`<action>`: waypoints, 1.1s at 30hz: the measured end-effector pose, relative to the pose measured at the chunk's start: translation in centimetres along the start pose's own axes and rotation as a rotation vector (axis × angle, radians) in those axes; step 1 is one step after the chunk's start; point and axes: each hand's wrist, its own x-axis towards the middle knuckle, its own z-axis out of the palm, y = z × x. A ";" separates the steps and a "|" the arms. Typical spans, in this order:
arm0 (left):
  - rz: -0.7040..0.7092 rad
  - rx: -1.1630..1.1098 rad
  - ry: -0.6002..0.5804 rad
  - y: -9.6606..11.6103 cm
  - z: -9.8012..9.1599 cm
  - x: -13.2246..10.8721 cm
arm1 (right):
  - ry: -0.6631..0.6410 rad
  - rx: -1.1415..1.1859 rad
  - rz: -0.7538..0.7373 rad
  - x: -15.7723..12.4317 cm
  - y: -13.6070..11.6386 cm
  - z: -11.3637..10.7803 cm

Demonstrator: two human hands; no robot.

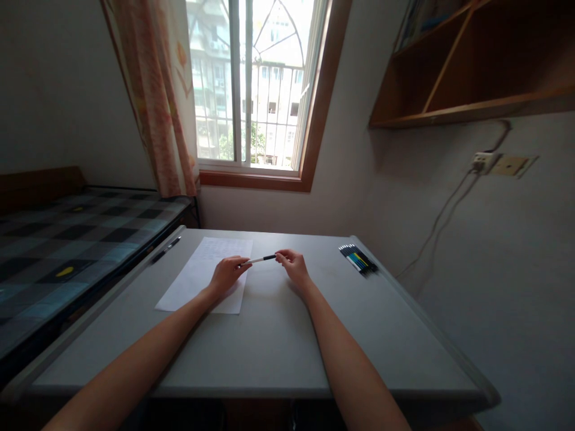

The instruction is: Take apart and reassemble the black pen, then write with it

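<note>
A slim white pen with dark ends (260, 260) spans the gap between my two hands, held nearly level above the table. My left hand (227, 274) is closed on its left end, over the right part of a white sheet of paper (193, 284). Faint writing or print shows on the sheet's upper part. At the pen's dark right end, the fingers of my right hand (293, 266) are pinched on the tip. Whether that dark end is a separate cap, I cannot tell.
Several dark pens or markers (358, 260) lie side by side at the table's right edge. One black pen (166, 249) lies by the left edge of the white table (269, 353). A checked bed (103, 221) stands left; a shelf (471, 102) hangs upper right.
</note>
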 end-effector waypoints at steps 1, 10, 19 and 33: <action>0.003 -0.001 -0.003 0.0 0.0 0.0 | 0.007 -0.019 0.000 0.0 0.2 0.0; -0.027 -0.011 -0.007 -0.2 0.2 0.1 | -0.009 -0.039 0.018 0.1 0.7 0.0; -0.018 -0.032 -0.006 -0.3 0.1 0.1 | -0.017 -0.158 0.009 0.0 0.4 -0.3; -0.027 0.018 0.001 -0.3 0.1 0.0 | -0.013 0.004 0.018 0.0 0.5 -0.3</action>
